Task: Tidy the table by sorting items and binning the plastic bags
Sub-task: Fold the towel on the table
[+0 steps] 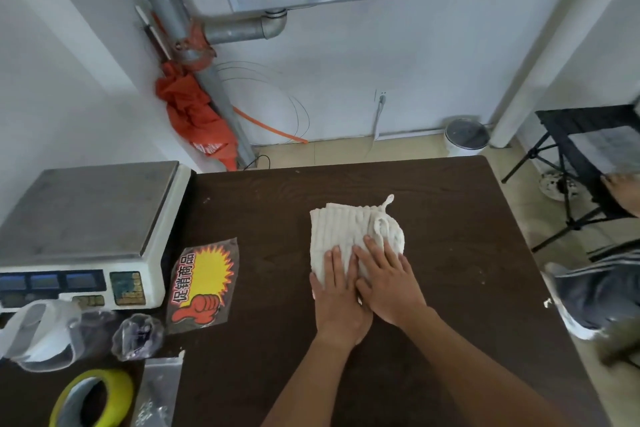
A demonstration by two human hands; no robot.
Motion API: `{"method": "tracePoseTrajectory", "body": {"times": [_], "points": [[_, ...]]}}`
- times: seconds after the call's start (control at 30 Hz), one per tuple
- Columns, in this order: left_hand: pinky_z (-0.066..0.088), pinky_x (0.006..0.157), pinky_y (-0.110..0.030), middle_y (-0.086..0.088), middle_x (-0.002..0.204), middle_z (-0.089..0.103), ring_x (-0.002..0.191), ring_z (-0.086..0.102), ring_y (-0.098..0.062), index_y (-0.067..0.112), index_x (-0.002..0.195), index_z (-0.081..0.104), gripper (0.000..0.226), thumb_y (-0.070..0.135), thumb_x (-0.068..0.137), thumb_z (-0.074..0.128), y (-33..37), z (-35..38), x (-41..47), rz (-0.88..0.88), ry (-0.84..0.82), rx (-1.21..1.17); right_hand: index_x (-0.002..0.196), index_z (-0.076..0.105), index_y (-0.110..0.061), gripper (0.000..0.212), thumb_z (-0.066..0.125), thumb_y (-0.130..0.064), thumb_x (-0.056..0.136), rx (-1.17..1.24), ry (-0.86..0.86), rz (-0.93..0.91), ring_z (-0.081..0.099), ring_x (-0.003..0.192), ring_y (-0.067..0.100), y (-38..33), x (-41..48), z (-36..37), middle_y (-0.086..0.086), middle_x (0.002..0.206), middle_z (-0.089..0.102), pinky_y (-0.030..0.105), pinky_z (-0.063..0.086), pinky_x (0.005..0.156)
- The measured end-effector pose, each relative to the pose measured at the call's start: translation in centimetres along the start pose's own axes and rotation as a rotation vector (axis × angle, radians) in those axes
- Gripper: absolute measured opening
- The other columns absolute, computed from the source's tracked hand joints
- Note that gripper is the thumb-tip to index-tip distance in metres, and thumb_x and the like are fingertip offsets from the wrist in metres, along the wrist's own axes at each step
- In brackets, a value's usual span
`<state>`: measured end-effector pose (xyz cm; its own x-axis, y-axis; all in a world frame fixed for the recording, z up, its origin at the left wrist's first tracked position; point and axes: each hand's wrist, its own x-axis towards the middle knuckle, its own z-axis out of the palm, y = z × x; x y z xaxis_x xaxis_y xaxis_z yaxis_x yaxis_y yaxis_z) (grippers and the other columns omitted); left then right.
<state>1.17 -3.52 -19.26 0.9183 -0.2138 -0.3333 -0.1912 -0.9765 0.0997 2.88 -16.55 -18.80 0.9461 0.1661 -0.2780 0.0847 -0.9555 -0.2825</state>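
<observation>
A folded white ribbed cloth (346, 229) with a small loop lies on the dark brown table (450, 218). My left hand (337, 295) lies flat on the cloth's near edge with straight fingers. Beside it, my right hand (389, 282) presses flat on the cloth and partly overlaps the left one. At the table's left edge lie a white plastic bag (38, 336), a crumpled clear plastic bag (138, 336) and a small clear zip bag (159, 392). A red and yellow promotion sticker (202, 284) sits left of my hands.
A weighing scale (86, 229) stands at the left. A yellow tape roll (93, 399) lies at the bottom left corner. On the floor beyond the table are a round white bin (465, 137), a black folding chair (585, 163) and another person's shoe (595, 298).
</observation>
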Motion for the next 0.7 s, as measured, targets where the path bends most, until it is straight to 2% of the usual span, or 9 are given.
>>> {"method": "tracePoseTrajectory", "body": {"times": [0.17, 0.23, 0.33, 0.47, 0.7], "points": [[-0.003, 0.123, -0.061, -0.011, 0.160, -0.039, 0.149, -0.033, -0.029, 0.022, 0.156, -0.025, 0.080, 0.053, 0.103, 0.026, 8.5, -0.2, 2.6, 0.106, -0.003, 0.021, 0.160, 0.004, -0.034, 0.071, 0.008, -0.055, 0.092, -0.026, 0.035, 0.093, -0.005, 0.156, 0.020, 8.7, -2.0, -1.8, -0.005, 0.169, -0.006, 0.048, 0.013, 0.126], [-0.002, 0.122, -0.062, -0.012, 0.160, -0.039, 0.149, -0.035, -0.030, 0.022, 0.156, -0.026, 0.081, 0.053, 0.103, 0.027, 11.4, -0.2, 3.1, 0.144, -0.035, 0.045, 0.160, 0.008, -0.033, 0.068, 0.011, -0.054, 0.095, -0.006, 0.077, 0.139, -0.004, 0.156, 0.019, 11.5, -3.3, -1.7, -0.005, 0.170, -0.003, 0.048, 0.015, 0.125], [-0.002, 0.122, -0.064, -0.012, 0.160, -0.040, 0.148, -0.036, -0.030, 0.021, 0.156, -0.026, 0.081, 0.052, 0.104, 0.028, 14.8, 0.6, 2.4, 0.209, -0.060, 0.070, 0.159, 0.019, -0.032, 0.065, 0.019, -0.051, 0.097, 0.025, 0.166, 0.219, 0.008, 0.156, 0.020, 14.3, -6.4, -0.7, -0.004, 0.169, 0.009, 0.049, 0.022, 0.123], [-0.002, 0.121, -0.064, -0.014, 0.159, -0.040, 0.146, -0.039, -0.031, 0.020, 0.157, -0.025, 0.081, 0.047, 0.104, 0.030, 17.5, 2.0, -0.3, 0.312, -0.065, 0.103, 0.157, 0.032, -0.026, 0.065, 0.028, -0.047, 0.096, 0.073, 0.236, 0.323, 0.024, 0.152, 0.022, 15.9, -10.8, 0.9, -0.001, 0.167, 0.022, 0.051, 0.029, 0.119], [-0.012, 0.120, -0.063, -0.013, 0.155, -0.047, 0.142, -0.046, -0.029, 0.021, 0.155, -0.028, 0.085, 0.049, 0.103, 0.033, 17.0, 4.1, -5.1, 0.439, -0.114, 0.089, 0.152, 0.040, -0.028, 0.067, 0.032, -0.047, 0.088, 0.159, 0.320, 0.460, 0.031, 0.149, 0.028, 13.2, -16.2, 3.5, -0.002, 0.164, 0.030, 0.055, 0.031, 0.116]]}}
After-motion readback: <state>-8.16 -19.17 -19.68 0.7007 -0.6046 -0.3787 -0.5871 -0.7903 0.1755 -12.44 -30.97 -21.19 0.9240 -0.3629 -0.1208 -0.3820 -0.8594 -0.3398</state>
